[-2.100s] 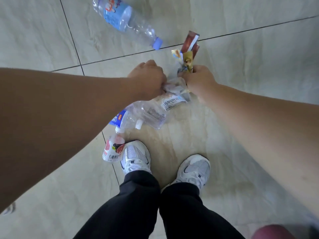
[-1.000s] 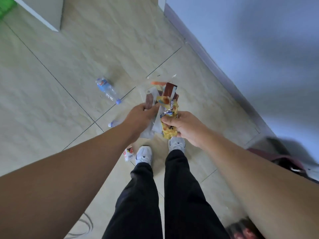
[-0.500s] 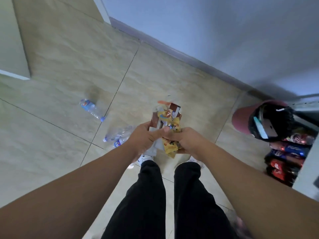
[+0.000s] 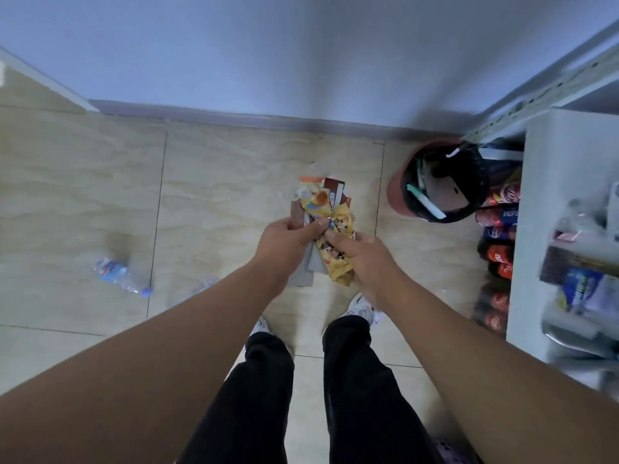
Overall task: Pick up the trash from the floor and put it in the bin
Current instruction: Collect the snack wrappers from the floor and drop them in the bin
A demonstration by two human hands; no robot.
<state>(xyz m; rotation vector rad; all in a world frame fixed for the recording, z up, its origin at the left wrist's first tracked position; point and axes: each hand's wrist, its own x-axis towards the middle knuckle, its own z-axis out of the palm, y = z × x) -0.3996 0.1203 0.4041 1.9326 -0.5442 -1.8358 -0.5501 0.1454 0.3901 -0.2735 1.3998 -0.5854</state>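
Both hands hold one bundle of wrappers point(image 4: 330, 214) in front of me at about waist height: yellow, brown and clear packets. My left hand point(image 4: 284, 239) grips its left side and my right hand point(image 4: 363, 259) grips its lower right. The bin point(image 4: 397, 195), pink with a black liner and some rubbish inside, stands on the floor to the right of the bundle, against the wall. A plastic bottle point(image 4: 117, 274) with a blue label lies on the tiles at the left. Another clear bottle point(image 4: 206, 284) is partly hidden behind my left forearm.
A white shelf unit point(image 4: 549, 229) stands at the right, with several cola bottles point(image 4: 499, 249) on the floor beside it, just below the bin. The wall point(image 4: 268, 55) runs across the far side. My legs and white shoes are directly below.
I have stood up from the floor with the wrappers in both hands and turned right. The bin and shelf have come into view; the bottles now lie off to the left.
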